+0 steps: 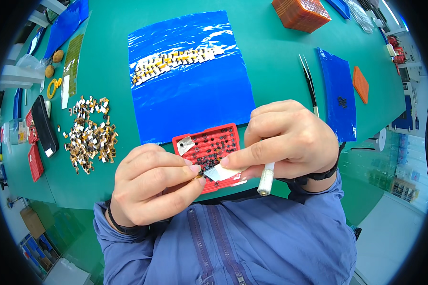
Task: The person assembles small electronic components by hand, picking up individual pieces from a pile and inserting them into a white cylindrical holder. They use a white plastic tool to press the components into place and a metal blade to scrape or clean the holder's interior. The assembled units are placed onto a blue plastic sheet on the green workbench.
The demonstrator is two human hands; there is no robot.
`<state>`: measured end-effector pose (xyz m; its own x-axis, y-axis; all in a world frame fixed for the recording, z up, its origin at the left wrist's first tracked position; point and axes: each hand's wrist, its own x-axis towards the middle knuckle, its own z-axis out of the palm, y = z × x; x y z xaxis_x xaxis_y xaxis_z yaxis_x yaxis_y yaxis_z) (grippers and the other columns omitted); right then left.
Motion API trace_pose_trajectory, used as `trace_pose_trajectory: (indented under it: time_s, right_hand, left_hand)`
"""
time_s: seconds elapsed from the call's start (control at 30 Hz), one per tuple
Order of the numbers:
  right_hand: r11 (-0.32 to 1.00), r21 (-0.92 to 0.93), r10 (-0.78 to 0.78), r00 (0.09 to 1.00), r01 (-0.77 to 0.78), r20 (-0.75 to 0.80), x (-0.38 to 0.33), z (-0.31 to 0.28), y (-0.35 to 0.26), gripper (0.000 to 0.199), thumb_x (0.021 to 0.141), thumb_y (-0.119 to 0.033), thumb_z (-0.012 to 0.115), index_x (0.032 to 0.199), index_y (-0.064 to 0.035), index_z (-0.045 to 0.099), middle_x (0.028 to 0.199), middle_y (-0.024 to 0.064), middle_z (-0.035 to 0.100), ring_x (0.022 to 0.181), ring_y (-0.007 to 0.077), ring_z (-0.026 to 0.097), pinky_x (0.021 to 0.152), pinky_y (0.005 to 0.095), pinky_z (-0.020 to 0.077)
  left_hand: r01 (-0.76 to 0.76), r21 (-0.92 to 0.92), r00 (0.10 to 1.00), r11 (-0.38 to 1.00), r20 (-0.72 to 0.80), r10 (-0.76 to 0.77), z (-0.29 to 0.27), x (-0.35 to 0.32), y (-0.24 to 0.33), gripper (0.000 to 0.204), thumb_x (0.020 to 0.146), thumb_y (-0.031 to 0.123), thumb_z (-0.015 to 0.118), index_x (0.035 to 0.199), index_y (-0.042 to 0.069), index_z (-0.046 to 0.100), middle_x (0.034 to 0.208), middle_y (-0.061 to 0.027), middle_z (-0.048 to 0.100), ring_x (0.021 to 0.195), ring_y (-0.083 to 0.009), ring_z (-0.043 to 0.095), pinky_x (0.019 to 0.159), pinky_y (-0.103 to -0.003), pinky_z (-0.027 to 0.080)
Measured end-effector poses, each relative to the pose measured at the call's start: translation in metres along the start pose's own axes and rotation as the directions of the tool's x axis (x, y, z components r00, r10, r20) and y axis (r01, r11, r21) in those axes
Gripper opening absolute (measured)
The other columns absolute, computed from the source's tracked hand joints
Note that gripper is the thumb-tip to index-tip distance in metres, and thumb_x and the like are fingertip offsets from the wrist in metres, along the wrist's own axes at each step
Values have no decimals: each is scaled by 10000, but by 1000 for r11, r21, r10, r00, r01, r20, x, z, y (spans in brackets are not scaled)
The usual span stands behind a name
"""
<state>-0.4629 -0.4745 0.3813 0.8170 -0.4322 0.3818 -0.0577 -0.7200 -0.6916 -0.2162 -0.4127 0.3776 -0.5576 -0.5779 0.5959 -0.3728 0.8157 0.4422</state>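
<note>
Thumb and fingertips of my left hand (pixel 152 183) pinch a tiny gold-and-black part (pixel 199 175), mostly covered by the fingers. My right hand (pixel 290 137) is closed on a pale flat blade (pixel 218 173), its pointed end close to that part; whether they touch I cannot tell. A white pen-like stick (pixel 266 181) also juts down from under the right fingers. Below both hands lies a red tray (pixel 207 128) dotted with many small round black parts. A torn whitish scrap (pixel 185 145) sits in its far left corner.
Beyond the tray, a blue sheet (pixel 195 104) carries rows of small white-and-gold pieces (pixel 176 61). A loose pile of similar pieces (pixel 92 135) lies left. To the right are tweezers (pixel 309 83), another blue sheet (pixel 337 85) with black bits, and an orange block (pixel 360 84). Stacked orange trays (pixel 299 14) stand far back.
</note>
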Motion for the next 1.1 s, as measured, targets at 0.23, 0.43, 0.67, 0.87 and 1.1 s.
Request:
trace_pose_trajectory:
  time_s: [0.23,0.43,0.67,0.87,1.1]
  right_hand:
    - [1000,25,15,1000,-15,22,0,-2,-1,281,647,-167,742,924,-131,709,654,24,543,598,199,555,489,323,437]
    - [1000,10,12,1000,-13,16,0,-2,-1,264,644,-143,736,906,-129,713,647,20,531,595,200,543,496,327,426]
    - [1000,-23,19,1000,-18,13,1,-3,-2,246,642,-119,728,887,-138,715,641,13,514,604,191,535,516,321,425]
    - [995,-48,-84,996,82,-39,0,1,4,300,638,-140,736,937,-118,732,659,6,502,516,158,460,453,295,351]
    - [993,-53,-107,990,102,-92,0,0,3,280,638,-147,744,915,-108,736,653,8,498,506,147,446,451,287,347]
  left_hand:
    - [-7,1,1000,1000,11,7,1,-1,3,143,671,110,654,804,62,674,812,-38,617,705,-179,602,506,-282,415]
    - [18,-22,1000,1000,10,-18,2,0,5,136,682,107,654,807,54,670,801,-46,616,704,-182,601,510,-289,418]
    - [37,-60,999,998,-1,-37,2,-1,4,151,678,115,657,809,44,674,792,-54,617,683,-185,596,513,-293,418]
    - [64,-102,998,993,-3,-65,2,0,3,181,611,88,685,788,50,691,793,-53,632,697,-180,621,540,-274,472]
    - [49,-197,998,979,-40,-58,3,-1,-1,114,659,72,700,764,44,668,775,-62,626,640,-182,586,503,-279,424]
